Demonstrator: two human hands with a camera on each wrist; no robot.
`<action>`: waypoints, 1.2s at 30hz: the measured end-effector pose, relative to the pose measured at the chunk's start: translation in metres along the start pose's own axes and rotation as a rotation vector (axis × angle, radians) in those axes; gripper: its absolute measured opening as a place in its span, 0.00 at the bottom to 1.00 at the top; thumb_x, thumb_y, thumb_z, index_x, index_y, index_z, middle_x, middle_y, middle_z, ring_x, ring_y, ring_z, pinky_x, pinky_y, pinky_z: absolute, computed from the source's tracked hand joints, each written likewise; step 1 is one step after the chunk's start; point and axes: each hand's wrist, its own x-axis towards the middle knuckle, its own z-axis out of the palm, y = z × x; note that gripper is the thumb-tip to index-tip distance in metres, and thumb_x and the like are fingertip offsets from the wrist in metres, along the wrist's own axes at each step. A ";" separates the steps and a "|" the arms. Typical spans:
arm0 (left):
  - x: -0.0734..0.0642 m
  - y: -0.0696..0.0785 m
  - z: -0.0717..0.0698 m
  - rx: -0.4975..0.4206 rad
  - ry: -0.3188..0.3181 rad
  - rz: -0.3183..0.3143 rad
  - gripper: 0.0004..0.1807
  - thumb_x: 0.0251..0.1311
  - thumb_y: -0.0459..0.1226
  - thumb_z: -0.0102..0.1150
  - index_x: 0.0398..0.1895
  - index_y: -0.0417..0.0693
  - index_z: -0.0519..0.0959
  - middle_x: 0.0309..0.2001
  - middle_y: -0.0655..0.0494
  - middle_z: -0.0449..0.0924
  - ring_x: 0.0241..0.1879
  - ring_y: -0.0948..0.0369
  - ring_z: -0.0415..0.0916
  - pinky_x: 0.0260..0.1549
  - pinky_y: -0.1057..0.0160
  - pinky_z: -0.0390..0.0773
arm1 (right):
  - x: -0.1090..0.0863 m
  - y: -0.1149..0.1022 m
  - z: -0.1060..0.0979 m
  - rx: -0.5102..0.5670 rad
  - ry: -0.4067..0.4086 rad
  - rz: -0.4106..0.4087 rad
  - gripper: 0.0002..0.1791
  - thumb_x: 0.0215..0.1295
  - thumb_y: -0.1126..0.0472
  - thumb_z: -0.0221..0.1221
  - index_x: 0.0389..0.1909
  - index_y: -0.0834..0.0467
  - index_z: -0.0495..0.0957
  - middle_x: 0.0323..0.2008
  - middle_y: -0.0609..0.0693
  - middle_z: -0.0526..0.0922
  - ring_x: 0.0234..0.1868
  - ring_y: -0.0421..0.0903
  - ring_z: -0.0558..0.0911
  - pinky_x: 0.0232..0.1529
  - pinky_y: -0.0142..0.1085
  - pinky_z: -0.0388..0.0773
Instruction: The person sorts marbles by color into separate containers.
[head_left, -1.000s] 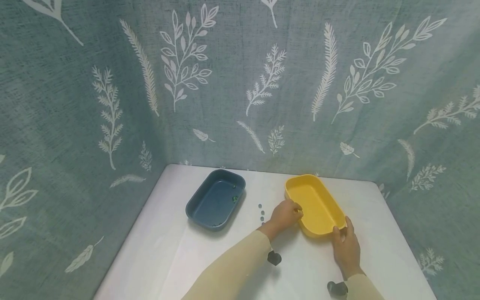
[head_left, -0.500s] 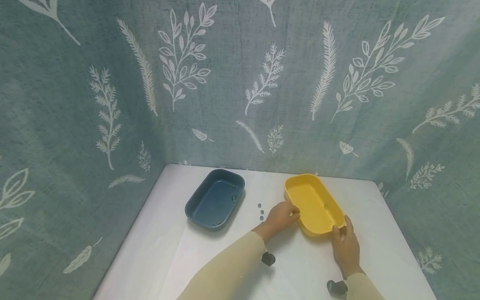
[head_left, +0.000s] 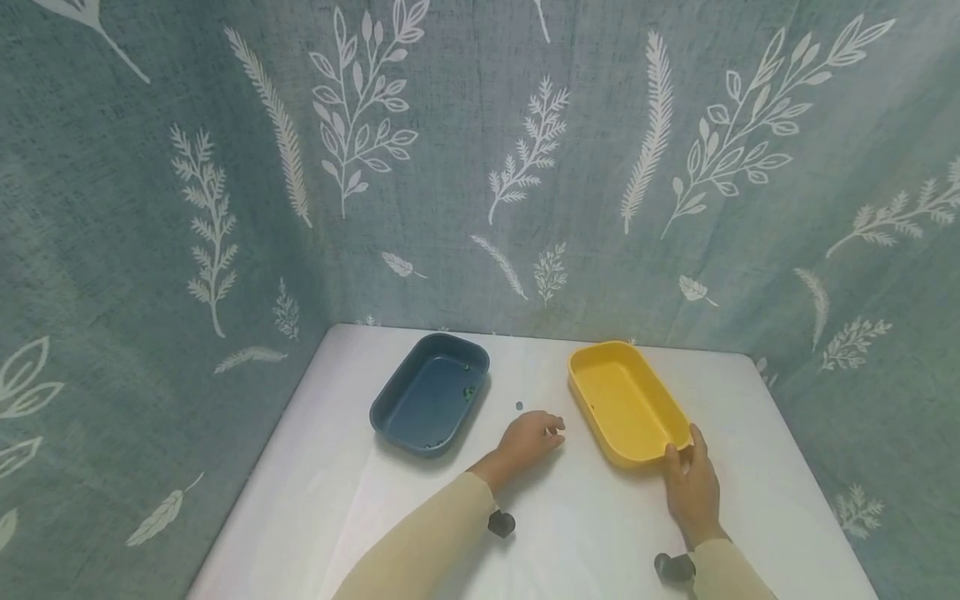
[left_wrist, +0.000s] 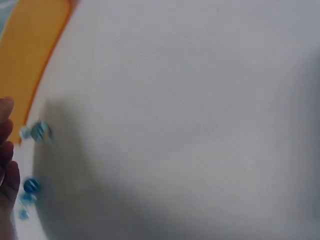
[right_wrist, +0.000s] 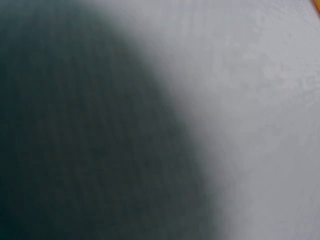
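My left hand point(head_left: 527, 439) is over the white table between the two trays, fingers loosely bent with a gap between thumb and forefinger; nothing shows in it. Several blue-striped glass marbles point(left_wrist: 41, 131) lie on the table near its fingertips point(left_wrist: 6, 127) in the left wrist view. In the head view one marble point(head_left: 519, 406) shows beyond the hand, which covers the others. My right hand point(head_left: 693, 492) grips the near right corner of the yellow tray point(head_left: 651, 461), thumb and fingers at its rim. A small dark marble point(head_left: 592, 407) is inside that tray, by its left wall.
A dark blue tray point(head_left: 380, 408) stands at the left, holding several small green marbles point(head_left: 468, 392). Patterned green-blue curtains point(head_left: 450, 167) close in the table's back and sides. A blurred dark shape point(right_wrist: 90, 130) fills much of the right wrist view.
My left hand has left the yellow tray's edge and moved left over the table. A marble came free of it into the tray and shifted to the left wall. My right hand stays put.
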 end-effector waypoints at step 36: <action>-0.057 -0.052 -0.014 -0.188 0.071 -0.134 0.13 0.59 0.47 0.65 0.47 0.58 0.83 0.46 0.66 0.82 0.50 0.62 0.77 0.54 0.58 0.75 | 0.005 -0.001 -0.002 -0.003 -0.035 0.014 0.37 0.75 0.43 0.42 0.78 0.47 0.40 0.68 0.67 0.62 0.66 0.70 0.61 0.63 0.66 0.54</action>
